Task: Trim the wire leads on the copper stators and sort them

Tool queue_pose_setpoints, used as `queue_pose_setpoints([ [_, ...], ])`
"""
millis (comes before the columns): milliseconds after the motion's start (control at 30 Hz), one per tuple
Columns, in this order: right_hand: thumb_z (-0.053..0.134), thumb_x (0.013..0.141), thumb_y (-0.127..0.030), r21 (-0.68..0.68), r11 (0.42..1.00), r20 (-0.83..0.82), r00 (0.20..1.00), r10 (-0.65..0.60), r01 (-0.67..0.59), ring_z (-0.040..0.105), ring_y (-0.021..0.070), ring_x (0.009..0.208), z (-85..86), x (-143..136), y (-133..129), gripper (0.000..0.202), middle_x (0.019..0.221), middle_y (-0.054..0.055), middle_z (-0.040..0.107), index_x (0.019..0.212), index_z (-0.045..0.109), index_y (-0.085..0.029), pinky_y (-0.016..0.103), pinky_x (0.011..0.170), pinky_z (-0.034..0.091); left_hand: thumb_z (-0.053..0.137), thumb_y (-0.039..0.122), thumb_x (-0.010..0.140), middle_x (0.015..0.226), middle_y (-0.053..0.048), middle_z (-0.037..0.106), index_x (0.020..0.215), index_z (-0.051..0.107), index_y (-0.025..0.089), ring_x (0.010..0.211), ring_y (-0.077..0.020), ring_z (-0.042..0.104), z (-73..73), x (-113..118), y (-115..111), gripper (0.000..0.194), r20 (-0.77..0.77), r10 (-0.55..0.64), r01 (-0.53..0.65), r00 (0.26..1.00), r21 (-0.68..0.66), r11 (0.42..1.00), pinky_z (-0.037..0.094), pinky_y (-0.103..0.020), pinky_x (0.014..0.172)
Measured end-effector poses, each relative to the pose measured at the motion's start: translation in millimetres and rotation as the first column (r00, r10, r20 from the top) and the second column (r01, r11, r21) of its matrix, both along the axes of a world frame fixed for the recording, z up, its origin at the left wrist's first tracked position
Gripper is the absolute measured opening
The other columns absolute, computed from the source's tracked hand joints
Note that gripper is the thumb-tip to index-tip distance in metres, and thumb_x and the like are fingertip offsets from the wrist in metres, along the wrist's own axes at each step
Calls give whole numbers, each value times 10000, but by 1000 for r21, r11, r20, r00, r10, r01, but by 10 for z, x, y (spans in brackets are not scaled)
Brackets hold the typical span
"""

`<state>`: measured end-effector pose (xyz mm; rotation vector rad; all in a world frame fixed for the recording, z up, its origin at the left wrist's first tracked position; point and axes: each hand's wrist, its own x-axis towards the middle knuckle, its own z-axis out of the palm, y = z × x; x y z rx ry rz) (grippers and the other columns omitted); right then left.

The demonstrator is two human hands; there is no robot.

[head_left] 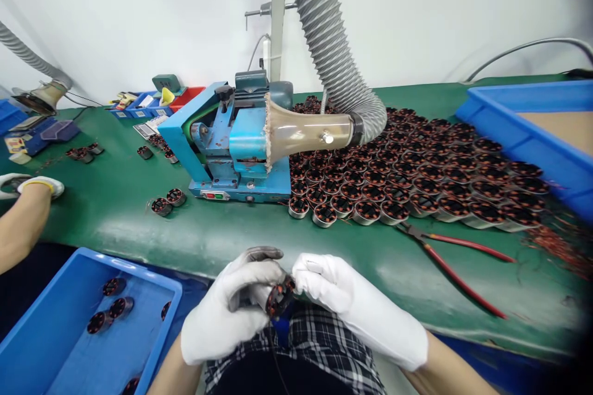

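My left hand (236, 305), in a white glove with grey fingertips, is wrapped round a motor stator (279, 297), a short metal ring with dark and copper windings facing right. A thin dark wire hangs below it over my lap. My right hand (328, 287), also in a white glove, has its fingers pinched together at the stator's upper right edge. What lies between those fingertips is too small to make out. On the bench, several like stators (365, 211) stand in packed rows beyond my hands. Red-handled cutters (454, 265) lie open to the right.
A blue belt machine (245, 148) with a suction funnel (306, 129) and grey hose (333, 37) stands ahead. One blue bin (157, 302) at left holds several stators; another blue tray (523, 142) is at right. Copper wire scraps (558, 250) lie nearby. A co-worker's gloved hand (44, 187) shows at left.
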<state>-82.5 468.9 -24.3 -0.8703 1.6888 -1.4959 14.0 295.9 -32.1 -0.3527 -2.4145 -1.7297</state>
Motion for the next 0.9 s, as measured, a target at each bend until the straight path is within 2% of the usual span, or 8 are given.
queue_pose_setpoints([
  [100,341,898,-279,176,981,-326,945,-23,84,349,116,577,21,40,23,265,625,-31,399,653,396,-192,241,561,299,532,220,822,1060,-56,576,940,577,256,1077,-226,528,28,5,12,132,-46,37,-40,998,-62,997,448,-388,924],
  [267,305,905,-211,238,953,-555,831,-24,187,448,140,619,35,83,27,255,669,-2,517,700,457,-199,255,606,339,591,96,750,1195,-97,441,1193,445,259,1142,-226,461,-71,53,119,493,-348,293,-420,891,-382,823,460,-373,906],
  [467,308,872,-181,182,931,-710,697,-97,315,440,148,566,-62,118,-43,232,606,11,505,715,479,-190,272,580,333,533,28,713,1083,-60,477,985,472,229,1127,-206,445,-153,51,186,344,-86,321,-332,943,-268,904,438,-375,917],
  [533,303,870,-206,180,938,-624,772,-124,295,412,132,544,-133,113,-63,245,589,0,467,663,433,-194,259,552,333,577,69,694,1069,-69,466,977,449,214,1115,-220,447,-224,49,176,343,-69,398,-402,915,-254,880,439,-390,909],
  [633,240,914,-340,151,988,-283,959,16,29,339,88,414,-353,59,-97,323,486,-62,353,656,375,-200,213,443,324,547,60,695,1118,-102,415,1135,415,204,1094,-225,455,-395,21,128,481,-229,388,-448,893,-368,815,440,-398,899],
  [700,175,922,-427,141,982,-180,972,151,-126,259,79,300,-549,-6,-129,388,387,-116,216,677,375,-202,206,366,289,507,37,700,1108,-103,432,1143,443,204,1051,-213,484,-526,-28,87,477,-300,295,-409,907,-461,788,453,-377,873],
  [767,137,928,-408,193,968,-208,957,200,-160,238,87,248,-704,-87,-165,413,344,-134,146,684,393,-195,211,344,269,523,53,698,1045,-87,506,1069,488,197,1028,-218,505,-648,-100,52,400,-273,261,-369,926,-502,782,450,-383,866],
  [900,327,876,-238,323,941,-376,899,224,-99,406,108,389,-721,-257,-206,283,424,-54,375,642,471,-167,238,460,292,690,171,591,945,-43,605,922,550,205,1106,-279,474,-802,-240,6,361,-34,344,-305,938,-550,777,405,-437,912],
])
